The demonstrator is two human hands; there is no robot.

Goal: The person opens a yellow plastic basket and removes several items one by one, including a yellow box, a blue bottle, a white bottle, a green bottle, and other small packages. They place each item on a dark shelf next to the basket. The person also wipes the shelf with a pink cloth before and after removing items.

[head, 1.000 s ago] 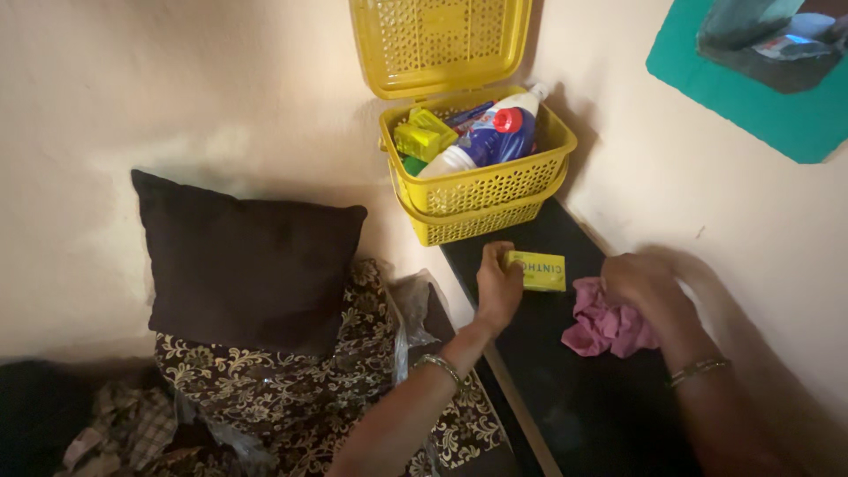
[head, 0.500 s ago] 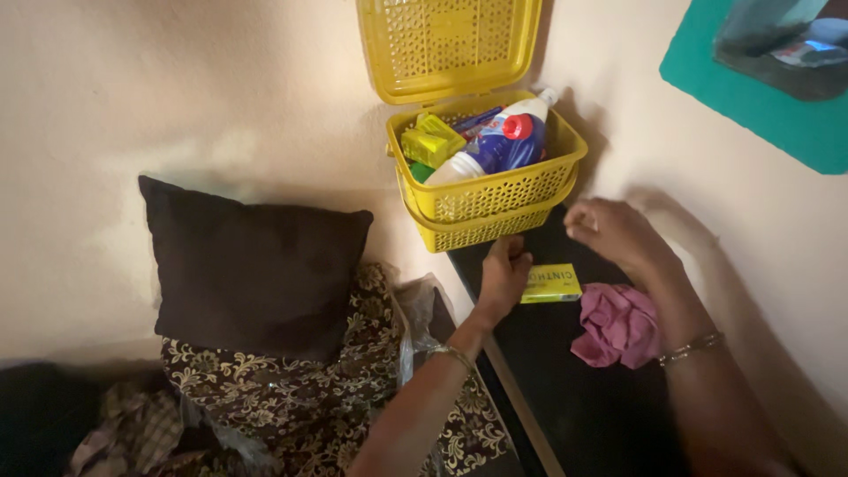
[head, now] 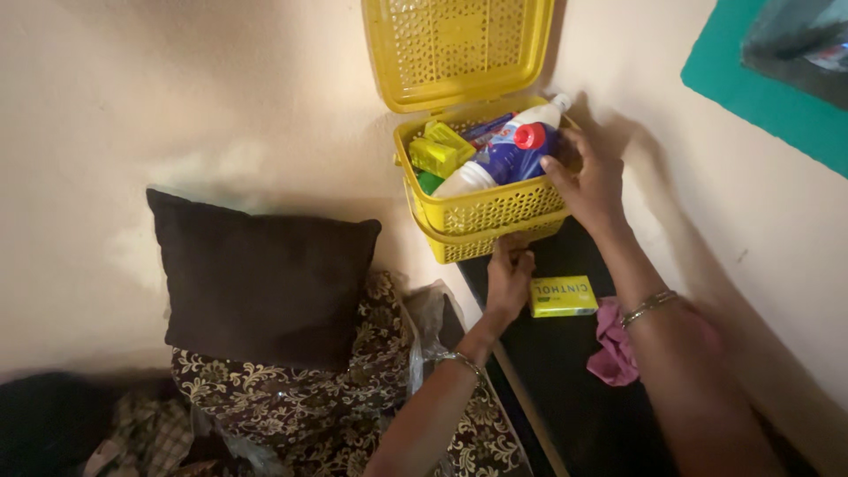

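A yellow plastic basket (head: 495,208) stands in the wall corner with its lid (head: 455,49) open. Inside lie a blue bottle (head: 503,159) with a red cap and some yellow-green packs (head: 437,150). My right hand (head: 590,181) lies over the basket's right rim, fingertips touching the blue bottle. My left hand (head: 511,276) rests against the basket's lower front edge, holding nothing I can see. A yellow soap box (head: 563,296) lies flat on the black surface (head: 574,397) just right of my left hand. A pink cloth (head: 614,349) lies below it, partly under my right forearm.
A dark cushion (head: 261,283) leans on the left wall above a brown floral fabric (head: 336,389). Clear crumpled plastic (head: 428,318) sits between the fabric and the black surface. A teal-framed mirror (head: 768,79) hangs on the right wall.
My right hand left the pink cloth and rose to the basket's right rim. My left hand let go of the soap box and moved up to the basket's base.
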